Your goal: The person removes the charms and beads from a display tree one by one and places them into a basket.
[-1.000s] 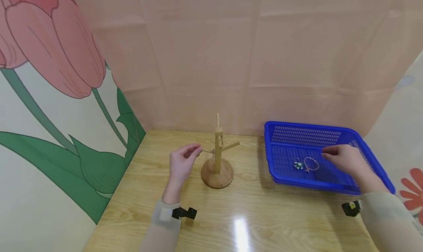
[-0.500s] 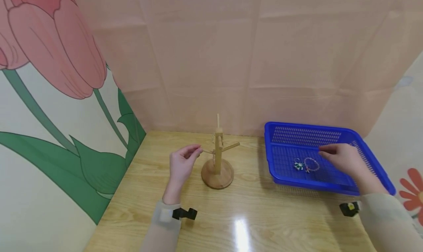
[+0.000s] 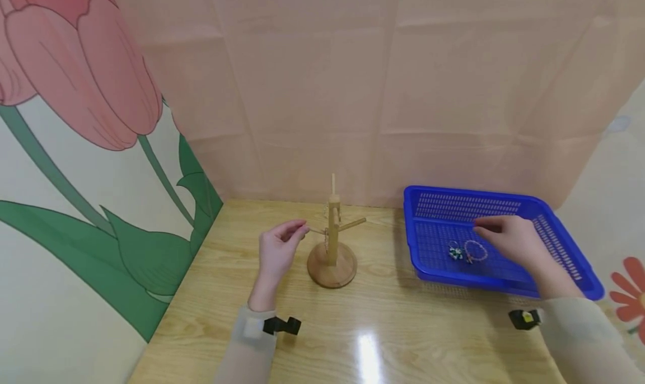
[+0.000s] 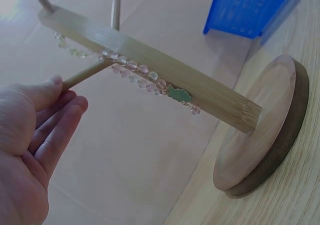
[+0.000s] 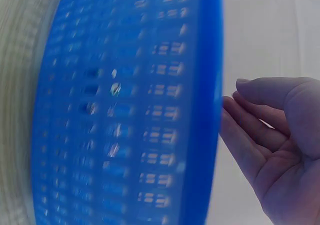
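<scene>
A light wooden stand with a round base and thin pegs (image 3: pixel 333 244) stands upright on the wood-grain tabletop (image 3: pixel 403 328), and a blue rectangular plastic basket with perforated walls (image 3: pixel 473 280) sits to the right of it. The left hand (image 3: pixel 278 248), on the left of the stand, pinches the tip of its left-pointing wooden peg (image 4: pixel 85 76) between thumb and fingers. A clear-pink beaded bracelet with a green charm (image 4: pixel 144 70) appears to hang from that peg, against the stand's post; a paler beaded strand (image 4: pixel 74 52) shows higher on the stand. The right hand (image 3: pixel 513 241) is over the basket, holding nothing, thumb and fingers a narrow gap apart and pointing toward the stand. The relation that seems to count is sideways and down: a pink beaded ring-shaped bracelet (image 3: pixel 469 258) lies flat on the basket floor, below the right fingertips and nearer the stand than that hand's palm. Being a ring, it has no clear long axis. Just beside it, closer to the stand, lies a green-and-white cluster with a small loop (image 3: pixel 456 253). The right hand is far nearer both; its exact height above them cannot be told.
</scene>
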Motion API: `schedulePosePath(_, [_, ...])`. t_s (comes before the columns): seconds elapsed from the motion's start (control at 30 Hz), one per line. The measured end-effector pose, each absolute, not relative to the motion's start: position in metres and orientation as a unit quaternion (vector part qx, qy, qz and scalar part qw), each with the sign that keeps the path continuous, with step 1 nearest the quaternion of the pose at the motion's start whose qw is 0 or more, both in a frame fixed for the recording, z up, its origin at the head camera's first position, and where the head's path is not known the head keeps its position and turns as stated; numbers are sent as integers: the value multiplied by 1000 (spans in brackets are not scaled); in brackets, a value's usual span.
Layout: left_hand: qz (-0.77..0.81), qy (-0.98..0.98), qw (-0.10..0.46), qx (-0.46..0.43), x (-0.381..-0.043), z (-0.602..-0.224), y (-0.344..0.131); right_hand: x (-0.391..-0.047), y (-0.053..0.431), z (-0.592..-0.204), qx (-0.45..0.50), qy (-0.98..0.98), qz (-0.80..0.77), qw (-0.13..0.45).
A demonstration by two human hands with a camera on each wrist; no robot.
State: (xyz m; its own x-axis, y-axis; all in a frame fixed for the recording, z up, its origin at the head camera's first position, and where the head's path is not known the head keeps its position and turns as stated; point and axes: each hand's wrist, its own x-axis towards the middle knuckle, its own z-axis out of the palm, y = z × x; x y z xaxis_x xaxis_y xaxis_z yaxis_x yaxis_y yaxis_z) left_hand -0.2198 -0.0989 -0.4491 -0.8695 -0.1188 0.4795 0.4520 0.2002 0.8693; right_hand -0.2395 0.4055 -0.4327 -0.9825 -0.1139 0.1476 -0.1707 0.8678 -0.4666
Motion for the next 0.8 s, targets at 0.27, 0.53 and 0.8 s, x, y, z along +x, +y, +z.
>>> schedulePosePath(0.27, [-621,-739,234,-113,-221,-452,-97,-233,378,-430,84,-953,280,81])
schedulePosePath(0.53, [-616,-744,235,-107,-222,-454,-96,-228,351,-430,75,-936,332,90])
schedulePosePath(0.8, [-620,-739,239,-108,-222,-453,-94,-212,311,-435,47,-890,440,113])
